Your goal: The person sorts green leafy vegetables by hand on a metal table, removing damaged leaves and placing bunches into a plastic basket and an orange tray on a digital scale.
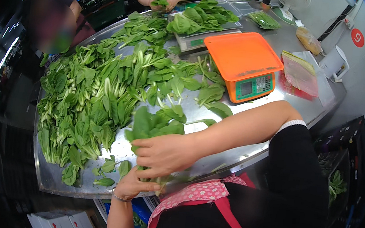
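Observation:
A bunch of leafy greens (154,124) is between my two hands at the near edge of the metal table. My right hand (166,152) lies over the bunch with its fingers curled around the leaves and stems. Below it, my left hand (135,182) holds the stem ends, its thumb across them; its fingers are partly hidden. A large pile of leafy greens (97,95) spreads over the table's left side, and loose leaves (105,181) lie near my left hand. Beyond my right forearm stands an orange digital scale (245,57) with bits of debris on its pan.
Across the metal table (201,126), a co-worker's hands (167,2) hold greens beside a second scale (193,41) heaped with leaves. Plastic bags (300,73), a white kettle (334,63) and a fan (289,5) are at the right. Another person stands at the left. Boxes (64,223) sit below.

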Tool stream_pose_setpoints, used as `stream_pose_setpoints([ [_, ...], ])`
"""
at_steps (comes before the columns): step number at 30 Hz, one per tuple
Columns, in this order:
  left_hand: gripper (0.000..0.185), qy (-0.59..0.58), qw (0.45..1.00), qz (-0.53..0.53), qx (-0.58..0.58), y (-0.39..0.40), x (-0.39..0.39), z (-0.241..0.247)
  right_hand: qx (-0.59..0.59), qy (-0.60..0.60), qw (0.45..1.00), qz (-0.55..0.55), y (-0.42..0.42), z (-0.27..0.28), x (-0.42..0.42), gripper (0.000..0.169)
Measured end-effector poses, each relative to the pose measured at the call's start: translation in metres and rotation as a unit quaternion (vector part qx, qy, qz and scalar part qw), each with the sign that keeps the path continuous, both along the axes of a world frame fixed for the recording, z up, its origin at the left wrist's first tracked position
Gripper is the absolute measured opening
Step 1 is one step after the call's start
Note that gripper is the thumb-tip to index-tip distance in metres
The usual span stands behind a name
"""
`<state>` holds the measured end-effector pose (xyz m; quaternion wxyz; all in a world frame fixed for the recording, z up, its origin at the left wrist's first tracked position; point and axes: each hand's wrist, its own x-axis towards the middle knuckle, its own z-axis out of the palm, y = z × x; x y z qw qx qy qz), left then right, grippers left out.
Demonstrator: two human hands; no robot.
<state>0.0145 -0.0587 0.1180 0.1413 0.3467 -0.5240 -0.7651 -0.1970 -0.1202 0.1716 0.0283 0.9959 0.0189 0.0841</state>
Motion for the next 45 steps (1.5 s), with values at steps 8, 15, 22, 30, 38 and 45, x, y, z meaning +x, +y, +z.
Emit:
stream_pose_setpoints([
  [8, 0.082, 0.275, 0.952, 0.006, 0.137, -0.024, -0.082, 0.001, 0.198, -0.151, 0.892, -0.377, 0.003, 0.017, -0.138, 0.056],
  [15, 0.054, 0.192, 0.956, 0.167, 0.148, 0.005, -0.092, -0.026, 0.001, -0.161, 0.591, -0.791, -0.091, 0.034, -0.300, 0.058],
  [22, 0.044, 0.174, 0.931, 0.281, 0.157, 0.031, -0.082, -0.045, 0.136, 0.021, 0.465, -0.874, -0.170, -0.059, -0.325, 0.115],
  [30, 0.038, 0.184, 0.881, 0.398, 0.177, 0.066, -0.041, -0.059, 0.136, -0.003, 0.466, -0.874, -0.164, -0.025, -0.334, 0.113],
  [38, 0.033, 0.202, 0.851, 0.453, 0.171, 0.064, -0.018, -0.067, -0.086, -0.271, 0.809, -0.515, -0.160, -0.018, -0.186, 0.043],
  [45, 0.027, 0.183, 0.829, 0.512, 0.129, 0.056, 0.042, -0.076, 0.331, -0.095, 0.904, -0.254, -0.079, -0.103, 0.071, 0.033],
])
